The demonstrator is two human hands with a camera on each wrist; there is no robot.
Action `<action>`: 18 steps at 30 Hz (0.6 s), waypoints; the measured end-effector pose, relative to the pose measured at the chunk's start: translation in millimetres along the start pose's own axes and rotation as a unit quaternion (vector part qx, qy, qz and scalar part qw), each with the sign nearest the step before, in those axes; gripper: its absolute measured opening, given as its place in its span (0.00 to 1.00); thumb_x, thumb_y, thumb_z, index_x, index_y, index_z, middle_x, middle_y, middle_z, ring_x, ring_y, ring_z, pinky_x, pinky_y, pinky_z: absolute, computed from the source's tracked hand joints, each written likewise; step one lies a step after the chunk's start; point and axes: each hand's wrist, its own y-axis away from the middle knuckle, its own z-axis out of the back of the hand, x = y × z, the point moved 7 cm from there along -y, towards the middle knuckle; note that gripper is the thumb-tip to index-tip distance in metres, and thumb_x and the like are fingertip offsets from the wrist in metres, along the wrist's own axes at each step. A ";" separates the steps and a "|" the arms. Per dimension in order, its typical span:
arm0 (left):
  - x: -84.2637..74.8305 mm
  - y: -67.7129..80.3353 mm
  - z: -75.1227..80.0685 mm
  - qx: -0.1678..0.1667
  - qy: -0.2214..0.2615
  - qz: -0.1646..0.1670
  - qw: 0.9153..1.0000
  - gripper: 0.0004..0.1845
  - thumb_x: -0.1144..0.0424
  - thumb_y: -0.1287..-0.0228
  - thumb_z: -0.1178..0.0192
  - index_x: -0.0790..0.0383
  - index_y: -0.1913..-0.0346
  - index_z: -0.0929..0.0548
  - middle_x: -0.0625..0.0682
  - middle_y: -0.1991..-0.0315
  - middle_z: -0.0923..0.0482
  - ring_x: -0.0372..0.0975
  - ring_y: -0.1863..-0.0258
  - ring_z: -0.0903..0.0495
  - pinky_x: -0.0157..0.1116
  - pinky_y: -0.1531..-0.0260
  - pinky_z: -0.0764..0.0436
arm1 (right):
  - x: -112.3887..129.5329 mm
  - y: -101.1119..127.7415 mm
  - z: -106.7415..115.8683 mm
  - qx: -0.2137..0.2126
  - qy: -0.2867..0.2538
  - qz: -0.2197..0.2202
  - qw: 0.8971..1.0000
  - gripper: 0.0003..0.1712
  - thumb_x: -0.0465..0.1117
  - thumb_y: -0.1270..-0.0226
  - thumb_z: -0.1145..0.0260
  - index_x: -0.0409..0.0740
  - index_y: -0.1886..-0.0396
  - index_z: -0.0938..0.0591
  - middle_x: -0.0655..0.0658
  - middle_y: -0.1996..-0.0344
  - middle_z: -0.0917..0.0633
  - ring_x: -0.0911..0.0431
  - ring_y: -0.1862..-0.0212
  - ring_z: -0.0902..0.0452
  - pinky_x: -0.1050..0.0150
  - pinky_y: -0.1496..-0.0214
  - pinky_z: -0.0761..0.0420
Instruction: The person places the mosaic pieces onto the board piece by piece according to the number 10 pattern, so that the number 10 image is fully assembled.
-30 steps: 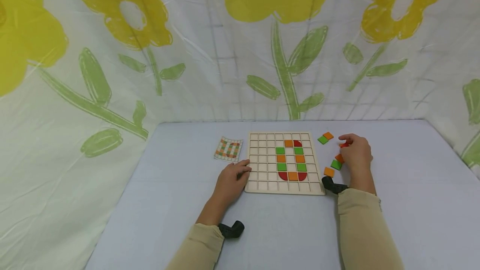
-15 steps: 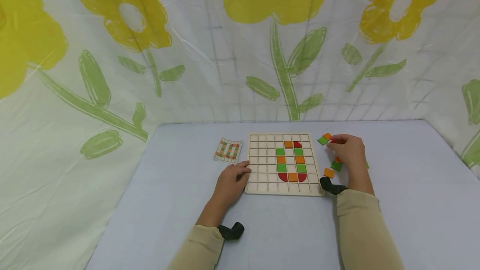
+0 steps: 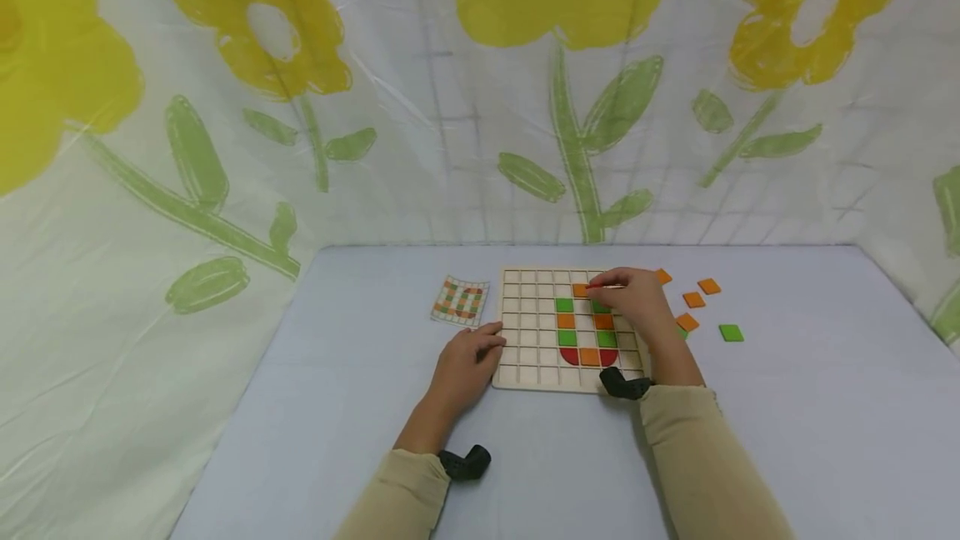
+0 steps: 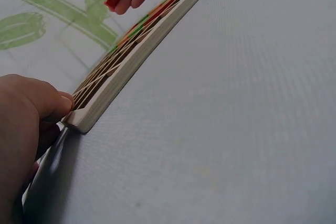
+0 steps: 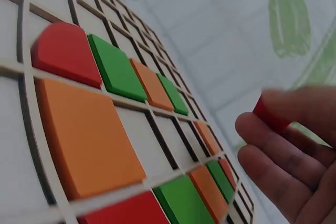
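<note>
1. Red tile [image 3: 604,285] sits pinched in right hand [image 3: 633,302] over board [image 3: 525,357], toward its 12 o'clock edge; left hand [image 3: 467,361], fingers relaxed, rests at board's 9 o'clock edge.
2. Left wrist: thumb [image 4: 52,103] presses board's corner.
3. Right wrist: fingertips [image 5: 273,145] clamp tile above the grid.

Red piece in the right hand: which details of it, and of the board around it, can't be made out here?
- Red piece: right wrist view shows only a blurred corner behind the fingers, so its shape is unclear.
- Wooden board: head view, the right hand covers its top-right cells.
- Left wrist view: the board's face is edge-on.
- Pattern card: too small to read.
</note>
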 end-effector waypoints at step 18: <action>-1.7 3.8 2.4 0.000 -0.003 -0.020 1.000 0.11 0.65 0.32 0.40 0.61 0.51 0.12 0.50 0.39 0.20 0.42 0.40 0.21 0.46 0.30 0.31 | 30.2 -14.5 -30.5 -0.015 0.015 0.069 0.997 0.18 0.34 0.31 0.40 0.42 0.42 0.20 0.40 0.49 0.18 0.45 0.49 0.19 0.55 0.50 0.17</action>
